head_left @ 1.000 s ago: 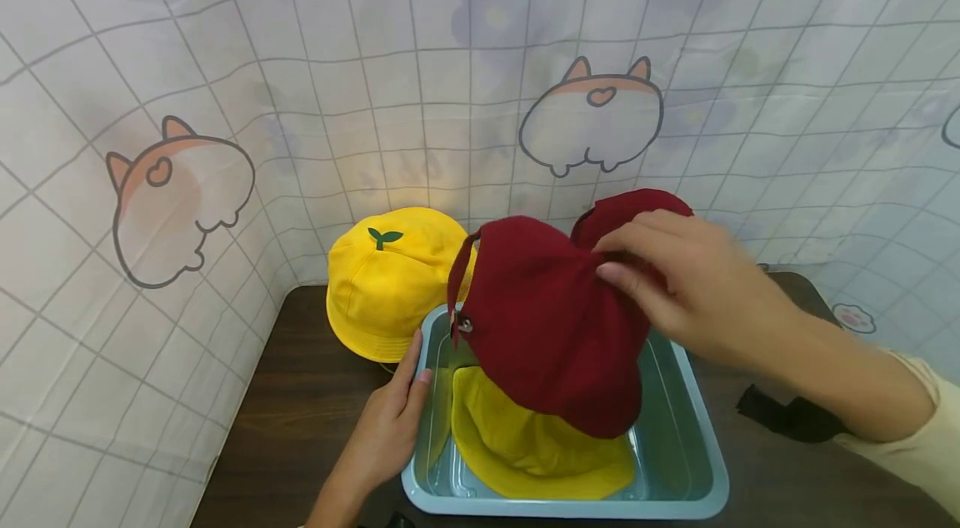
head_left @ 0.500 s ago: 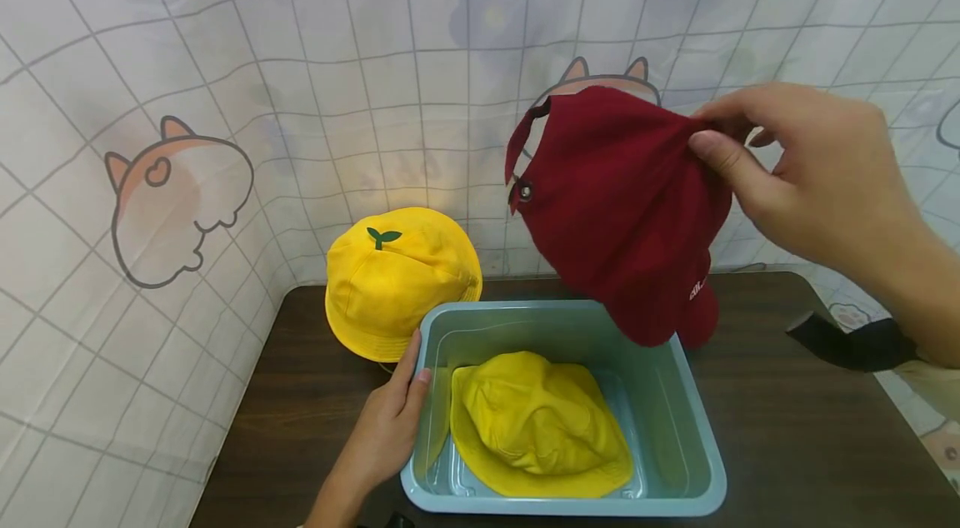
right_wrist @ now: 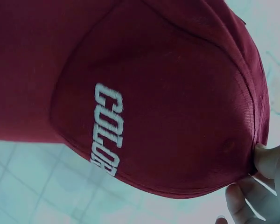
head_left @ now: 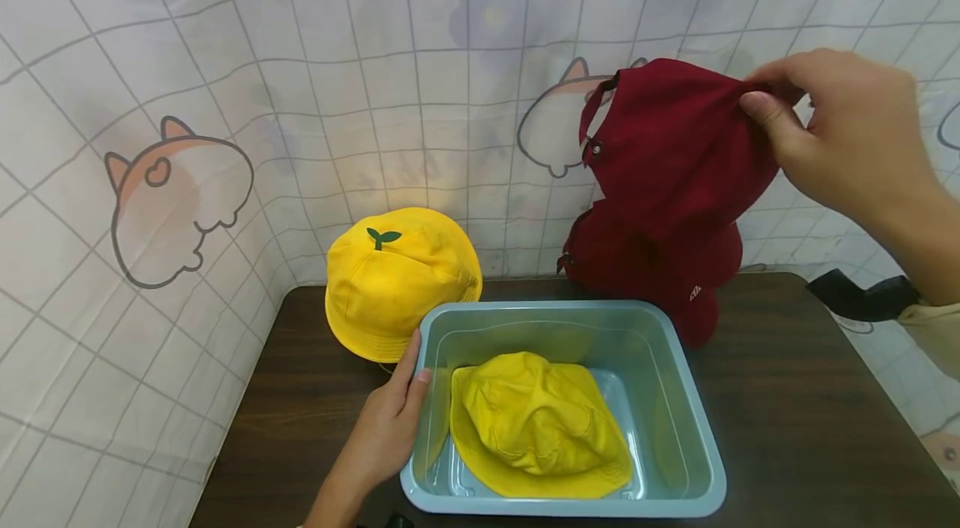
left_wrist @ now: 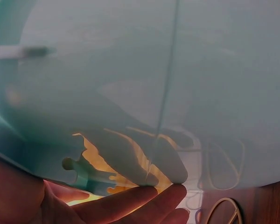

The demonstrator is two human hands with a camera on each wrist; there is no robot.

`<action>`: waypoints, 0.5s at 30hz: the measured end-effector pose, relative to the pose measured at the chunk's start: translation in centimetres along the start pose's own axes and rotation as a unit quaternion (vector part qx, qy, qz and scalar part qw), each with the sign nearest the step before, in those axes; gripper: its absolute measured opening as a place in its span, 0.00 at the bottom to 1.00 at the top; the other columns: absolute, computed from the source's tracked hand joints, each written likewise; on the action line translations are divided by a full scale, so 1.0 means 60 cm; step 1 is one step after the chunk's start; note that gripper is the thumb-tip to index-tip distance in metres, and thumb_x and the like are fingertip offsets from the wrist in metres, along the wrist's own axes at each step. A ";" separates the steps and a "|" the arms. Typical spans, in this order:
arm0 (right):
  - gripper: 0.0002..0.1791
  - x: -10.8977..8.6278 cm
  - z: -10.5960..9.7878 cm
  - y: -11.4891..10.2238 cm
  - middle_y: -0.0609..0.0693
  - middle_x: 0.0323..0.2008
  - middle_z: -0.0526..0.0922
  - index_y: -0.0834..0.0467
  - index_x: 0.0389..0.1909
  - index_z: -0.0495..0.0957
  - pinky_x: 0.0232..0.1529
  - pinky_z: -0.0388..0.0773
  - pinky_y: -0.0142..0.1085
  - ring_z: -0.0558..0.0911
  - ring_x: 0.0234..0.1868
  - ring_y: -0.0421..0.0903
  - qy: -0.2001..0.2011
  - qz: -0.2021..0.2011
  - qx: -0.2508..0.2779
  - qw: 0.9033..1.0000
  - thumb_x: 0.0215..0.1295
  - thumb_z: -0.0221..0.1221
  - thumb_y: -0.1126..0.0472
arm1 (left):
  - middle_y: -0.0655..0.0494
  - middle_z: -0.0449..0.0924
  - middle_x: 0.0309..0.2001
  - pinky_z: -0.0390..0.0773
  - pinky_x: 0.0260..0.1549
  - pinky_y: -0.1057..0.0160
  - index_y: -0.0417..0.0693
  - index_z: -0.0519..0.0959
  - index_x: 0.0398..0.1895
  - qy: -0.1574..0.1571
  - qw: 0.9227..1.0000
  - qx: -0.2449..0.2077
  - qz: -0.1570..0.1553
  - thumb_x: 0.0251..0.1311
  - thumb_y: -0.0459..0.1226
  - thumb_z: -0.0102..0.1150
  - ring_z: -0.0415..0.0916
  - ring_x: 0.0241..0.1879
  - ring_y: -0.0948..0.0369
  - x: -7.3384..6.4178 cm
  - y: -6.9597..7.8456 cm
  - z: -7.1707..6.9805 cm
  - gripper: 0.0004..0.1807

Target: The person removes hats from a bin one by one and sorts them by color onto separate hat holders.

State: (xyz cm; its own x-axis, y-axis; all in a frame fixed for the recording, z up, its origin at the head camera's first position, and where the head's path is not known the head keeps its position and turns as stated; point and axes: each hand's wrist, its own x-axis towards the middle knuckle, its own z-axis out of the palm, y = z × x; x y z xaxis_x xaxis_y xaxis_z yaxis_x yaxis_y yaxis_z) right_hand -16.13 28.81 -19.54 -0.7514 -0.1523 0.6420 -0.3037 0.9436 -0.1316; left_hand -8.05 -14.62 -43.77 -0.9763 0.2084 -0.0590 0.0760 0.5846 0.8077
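Note:
My right hand point(head_left: 851, 124) pinches the crown of a maroon baseball cap point(head_left: 678, 141), lifted at the back right so that its strap opening points left. White "COLOR" lettering shows on the held cap's front point(right_wrist: 154, 107) in the right wrist view. Below it, and partly covered by it, another maroon cap point(head_left: 607, 253) rests behind the basin. With thumb inside and fingers outside, my left hand point(head_left: 382, 428) grips the left rim of a light blue plastic basin point(head_left: 562, 506). A crumpled yellow bucket hat point(head_left: 536, 420) lies in the basin.
A second yellow hat point(head_left: 397, 282) with a green sprout emblem sits behind the basin's left corner. All stand on a dark wooden table point(head_left: 787, 428). A white grid-patterned cloth point(head_left: 337, 53) with cartoon animals hangs close behind and at the left.
My right hand has raised the maroon cap out from over the basin, up and to the right, above the other maroon cap. The yellow hat inside is now uncovered. My left hand has stayed put.

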 end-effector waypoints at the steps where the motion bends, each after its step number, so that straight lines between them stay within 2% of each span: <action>1: 0.17 0.001 0.005 0.007 0.67 0.44 0.84 0.67 0.53 0.82 0.35 0.62 0.45 0.74 0.39 0.60 -0.001 0.002 -0.002 1.000 0.75 0.55 0.59 | 0.51 0.55 0.80 0.69 0.67 0.40 0.65 0.45 0.84 0.000 1.000 0.000 0.000 0.82 0.52 0.35 0.66 0.72 0.49 0.000 0.000 0.000 0.32; 9: 0.15 0.005 0.050 0.049 0.68 0.43 0.85 0.67 0.53 0.82 0.36 0.66 0.52 0.76 0.41 0.63 -0.026 0.005 -0.003 1.000 0.74 0.57 0.61 | 0.49 0.56 0.80 0.71 0.66 0.40 0.64 0.45 0.84 0.003 1.000 -0.001 0.004 0.82 0.53 0.35 0.67 0.72 0.49 -0.002 0.002 0.000 0.32; 15: 0.13 0.001 0.085 0.069 0.67 0.43 0.86 0.65 0.51 0.83 0.35 0.66 0.52 0.75 0.38 0.61 -0.050 -0.003 0.004 0.999 0.73 0.59 0.62 | 0.53 0.56 0.80 0.71 0.67 0.41 0.67 0.45 0.83 0.001 1.000 -0.004 -0.011 0.82 0.51 0.36 0.68 0.71 0.50 -0.001 -0.001 0.002 0.31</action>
State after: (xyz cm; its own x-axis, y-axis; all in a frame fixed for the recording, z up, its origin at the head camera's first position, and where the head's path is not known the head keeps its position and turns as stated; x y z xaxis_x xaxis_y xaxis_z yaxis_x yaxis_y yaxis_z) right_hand -20.42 31.24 -23.87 -0.8042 -0.1873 0.5641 -0.3128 0.9404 -0.1337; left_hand -7.98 -14.59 -43.90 -0.9781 0.1936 -0.0763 0.0521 0.5830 0.8108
